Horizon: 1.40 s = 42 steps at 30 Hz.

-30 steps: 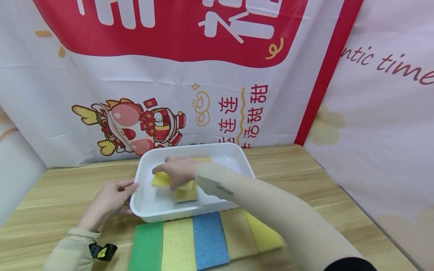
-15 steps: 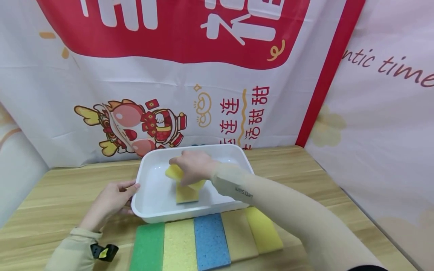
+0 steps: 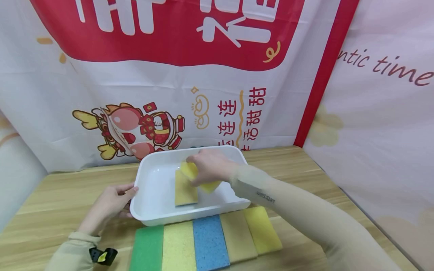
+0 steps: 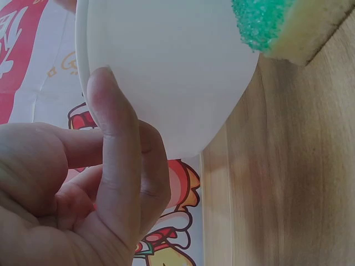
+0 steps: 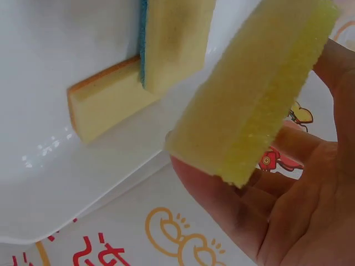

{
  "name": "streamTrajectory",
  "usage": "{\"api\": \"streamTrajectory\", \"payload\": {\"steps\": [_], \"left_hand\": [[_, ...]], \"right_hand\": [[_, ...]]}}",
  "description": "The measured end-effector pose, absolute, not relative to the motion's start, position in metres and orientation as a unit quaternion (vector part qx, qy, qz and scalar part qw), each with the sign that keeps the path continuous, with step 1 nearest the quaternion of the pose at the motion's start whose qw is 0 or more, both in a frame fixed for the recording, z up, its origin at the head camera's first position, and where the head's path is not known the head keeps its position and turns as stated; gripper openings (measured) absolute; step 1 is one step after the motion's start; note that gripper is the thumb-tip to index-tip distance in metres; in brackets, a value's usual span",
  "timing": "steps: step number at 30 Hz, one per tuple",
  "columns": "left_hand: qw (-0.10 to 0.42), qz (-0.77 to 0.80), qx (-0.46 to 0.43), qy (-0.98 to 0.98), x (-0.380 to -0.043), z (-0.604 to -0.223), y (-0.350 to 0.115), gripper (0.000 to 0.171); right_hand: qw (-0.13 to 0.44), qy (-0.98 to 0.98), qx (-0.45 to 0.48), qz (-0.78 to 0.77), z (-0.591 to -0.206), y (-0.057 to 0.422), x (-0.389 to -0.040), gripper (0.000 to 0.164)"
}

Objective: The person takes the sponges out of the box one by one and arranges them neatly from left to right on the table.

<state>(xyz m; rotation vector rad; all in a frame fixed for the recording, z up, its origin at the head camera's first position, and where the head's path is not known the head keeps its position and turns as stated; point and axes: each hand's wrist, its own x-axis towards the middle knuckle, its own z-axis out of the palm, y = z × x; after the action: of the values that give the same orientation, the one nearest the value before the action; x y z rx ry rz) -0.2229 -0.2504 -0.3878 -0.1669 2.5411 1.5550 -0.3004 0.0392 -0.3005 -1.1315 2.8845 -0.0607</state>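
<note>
My left hand [image 3: 112,199] grips the left rim of a white plastic tray [image 3: 144,210], its thumb over the edge in the left wrist view. Over the tray, my right hand [image 3: 213,165] holds a yellow sponge [image 3: 209,186] between thumb and fingers. The right wrist view shows this sponge [image 5: 238,105] tilted, with a pale layer and a brighter yellow layer. Inside the tray lies a sponge with a blue layer [image 5: 177,44], overlapping a sponge with an orange layer [image 5: 113,105]. From the head, one pale yellow sponge [image 3: 185,192] shows on the tray floor, left of my right hand.
Along the tray's front side, sponges lie in a row on the wooden table [image 3: 74,180]: green [image 3: 147,248], pale yellow [image 3: 179,244], blue [image 3: 211,242], tan [image 3: 239,235] and yellow [image 3: 263,229]. A printed cloth [image 3: 162,82] hangs behind the tray.
My right hand has moved right across the tray with the yellow sponge, uncovering more of the sponge on the tray floor. My left hand stays on the rim.
</note>
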Motion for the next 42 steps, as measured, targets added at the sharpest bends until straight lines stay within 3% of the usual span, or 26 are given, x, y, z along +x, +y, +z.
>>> {"api": "streamTrajectory", "payload": {"steps": [11,29,42], "left_hand": [[0.076,0.521,-0.058,0.848,-0.222,-0.388,-0.249,0.055],[0.082,0.527,-0.065,0.844,-0.222,-0.388,-0.249,0.056],[0.085,0.524,-0.064,0.845,-0.222,-0.389,-0.25,0.058]], "right_hand": [[0.011,0.946,-0.323,-0.036,-0.302,0.07,-0.293,0.059],[-0.002,0.963,-0.264,-0.049,-0.298,0.109,-0.271,0.077],[-0.001,0.965,-0.245,-0.097,-0.293,0.125,-0.254,0.075]]}}
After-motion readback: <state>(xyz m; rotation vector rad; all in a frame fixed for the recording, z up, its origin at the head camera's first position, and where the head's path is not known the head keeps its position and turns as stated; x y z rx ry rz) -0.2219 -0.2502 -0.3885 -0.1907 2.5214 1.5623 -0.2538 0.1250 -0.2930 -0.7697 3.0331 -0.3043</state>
